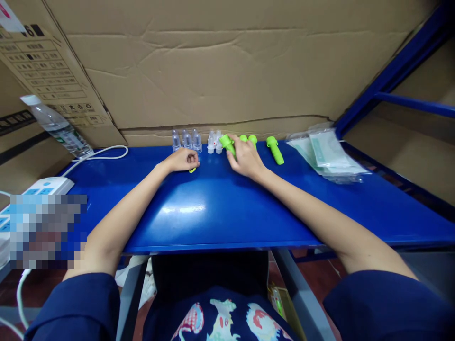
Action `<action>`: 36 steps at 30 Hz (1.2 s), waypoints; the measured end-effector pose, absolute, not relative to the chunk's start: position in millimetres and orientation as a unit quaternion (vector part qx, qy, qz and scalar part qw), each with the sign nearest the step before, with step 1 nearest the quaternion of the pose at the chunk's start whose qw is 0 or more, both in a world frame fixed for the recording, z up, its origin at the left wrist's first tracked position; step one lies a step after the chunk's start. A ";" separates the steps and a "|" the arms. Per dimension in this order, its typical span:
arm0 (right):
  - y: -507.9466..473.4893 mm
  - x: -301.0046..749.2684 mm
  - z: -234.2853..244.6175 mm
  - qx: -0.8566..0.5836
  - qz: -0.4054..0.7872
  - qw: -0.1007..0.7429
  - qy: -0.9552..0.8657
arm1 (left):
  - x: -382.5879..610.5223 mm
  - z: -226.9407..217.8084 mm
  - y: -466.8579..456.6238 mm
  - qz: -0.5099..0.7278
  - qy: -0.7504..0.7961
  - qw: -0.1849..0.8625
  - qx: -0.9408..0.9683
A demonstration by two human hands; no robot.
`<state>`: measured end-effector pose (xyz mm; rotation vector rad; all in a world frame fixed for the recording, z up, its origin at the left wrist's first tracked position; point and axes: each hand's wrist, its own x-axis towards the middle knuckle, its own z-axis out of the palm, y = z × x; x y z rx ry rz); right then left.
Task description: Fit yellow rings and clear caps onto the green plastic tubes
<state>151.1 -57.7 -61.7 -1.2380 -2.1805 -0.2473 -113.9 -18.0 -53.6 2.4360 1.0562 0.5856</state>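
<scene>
My left hand (183, 159) rests on the blue table (220, 208) with its fingers curled over a small yellow-green piece (192, 169). My right hand (244, 155) is closed around a bright green plastic tube (226, 143) at the back of the table. Two more green tubes (248, 138) stand just behind that hand, and another green tube (275, 150) lies to its right. A row of small clear vials (186, 140) and some whitish ones (214, 141) stand along the cardboard wall between the hands.
Clear plastic packets (325, 154) lie at the back right. A water bottle (55, 125) leans at the left, beside a white power strip (42, 185) and its cable (103, 154). Cardboard sheets (227, 66) wall the back; a blue rack frame (394, 71) rises at right.
</scene>
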 end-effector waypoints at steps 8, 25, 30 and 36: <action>-63.4 141.0 -73.1 -0.343 -0.038 0.242 -0.907 | -117.3 -49.8 -19.8 0.257 0.394 0.226 0.853; -67.6 140.1 -70.4 -0.365 -0.047 0.184 -0.911 | -87.1 -46.1 -28.3 0.383 0.438 0.453 0.675; -67.3 143.0 -68.1 -0.407 -0.051 0.211 -0.887 | -81.9 -40.2 -33.5 0.429 0.432 0.537 0.584; -66.3 145.1 -66.9 -0.429 -0.041 0.219 -0.875 | -84.4 -40.4 -35.5 0.439 0.406 0.566 0.568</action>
